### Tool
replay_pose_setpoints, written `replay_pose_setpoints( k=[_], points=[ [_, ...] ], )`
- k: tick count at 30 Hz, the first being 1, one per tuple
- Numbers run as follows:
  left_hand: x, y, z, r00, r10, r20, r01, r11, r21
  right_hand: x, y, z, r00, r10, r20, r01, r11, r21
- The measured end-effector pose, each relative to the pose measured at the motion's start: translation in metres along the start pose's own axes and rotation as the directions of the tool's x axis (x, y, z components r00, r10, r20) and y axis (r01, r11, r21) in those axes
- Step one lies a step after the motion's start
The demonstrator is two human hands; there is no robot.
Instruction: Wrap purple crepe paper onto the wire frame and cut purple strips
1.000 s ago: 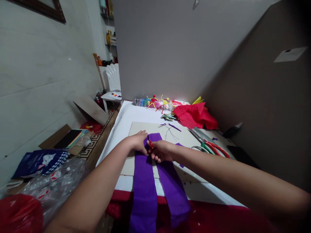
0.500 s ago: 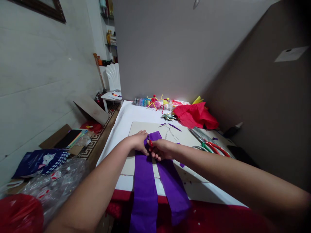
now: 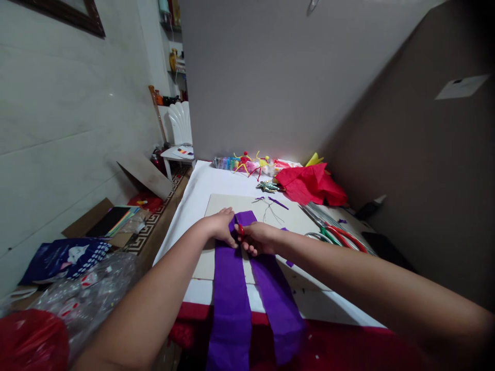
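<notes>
A long band of purple crepe paper (image 3: 229,304) lies doubled into two strips that run down over the table's front edge. My left hand (image 3: 221,227) pinches the paper's folded top on a cardboard sheet (image 3: 232,204). My right hand (image 3: 259,238) sits right beside it, its fingers closed on a small red object (image 3: 241,230). That object is mostly hidden, and I cannot tell exactly what it is. The paper under my fingers is also hidden.
Large red-and-green-handled scissors (image 3: 340,238) lie to the right of the cardboard. Thin wire with purple scraps (image 3: 270,208) lies above my hands. Red crepe paper (image 3: 311,184) and pipe-cleaner figures (image 3: 244,163) sit at the far end of the white-covered table (image 3: 201,188).
My hands stay together at the fold, with only a slight shift of my right hand. The purple strips have barely moved.
</notes>
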State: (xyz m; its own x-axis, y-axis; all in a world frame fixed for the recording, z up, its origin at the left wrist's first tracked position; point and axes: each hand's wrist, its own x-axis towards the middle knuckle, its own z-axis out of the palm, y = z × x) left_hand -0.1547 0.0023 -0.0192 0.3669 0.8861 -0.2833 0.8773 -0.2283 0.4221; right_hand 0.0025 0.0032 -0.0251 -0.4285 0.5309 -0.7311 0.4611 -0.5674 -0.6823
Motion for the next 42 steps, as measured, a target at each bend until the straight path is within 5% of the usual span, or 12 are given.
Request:
replay_pose_setpoints(
  k=[5, 9, 14, 18, 23, 33, 37, 42],
  points=[
    [0.002, -0.003, 0.003, 0.999, 0.022, -0.035, -0.023, 0.999, -0.029, 0.006, 0.01, -0.008, 0.986, -0.168, -0.02, 0.166, 0.983, -0.072],
    [0.003, -0.005, 0.005, 0.998, 0.041, -0.056, -0.044, 0.998, -0.054, 0.007, 0.018, -0.014, 0.927, -0.369, -0.063, 0.355, 0.921, -0.162],
    [0.007, -0.007, 0.009, 0.989, 0.063, -0.136, -0.075, 0.994, -0.082, -0.007, 0.031, -0.01, 0.711, -0.691, -0.131, 0.613, 0.7, -0.366],
    [0.013, -0.009, 0.012, 0.97, 0.063, -0.236, -0.088, 0.991, -0.097, -0.023, 0.045, -0.005, 0.529, -0.849, 0.012, 0.7, 0.428, -0.572],
    [0.021, -0.01, 0.016, 0.938, 0.052, -0.344, -0.095, 0.99, -0.107, -0.028, 0.054, -0.004, 0.426, -0.887, 0.179, 0.659, 0.168, -0.733],
    [0.026, 0.026, 0.025, 0.909, 0.19, -0.371, -0.262, 0.953, -0.153, -0.039, 0.068, -0.016, 0.289, -0.909, 0.299, 0.619, -0.06, -0.783],
    [0.029, 0.037, 0.026, 0.922, 0.228, -0.313, -0.293, 0.939, -0.178, -0.05, 0.07, -0.017, 0.214, -0.929, 0.302, 0.683, -0.078, -0.726],
    [0.036, 0.042, 0.033, 0.923, 0.224, -0.313, -0.282, 0.947, -0.153, -0.07, 0.07, -0.016, 0.151, -0.973, 0.176, 0.812, 0.02, -0.583]
  ],
)
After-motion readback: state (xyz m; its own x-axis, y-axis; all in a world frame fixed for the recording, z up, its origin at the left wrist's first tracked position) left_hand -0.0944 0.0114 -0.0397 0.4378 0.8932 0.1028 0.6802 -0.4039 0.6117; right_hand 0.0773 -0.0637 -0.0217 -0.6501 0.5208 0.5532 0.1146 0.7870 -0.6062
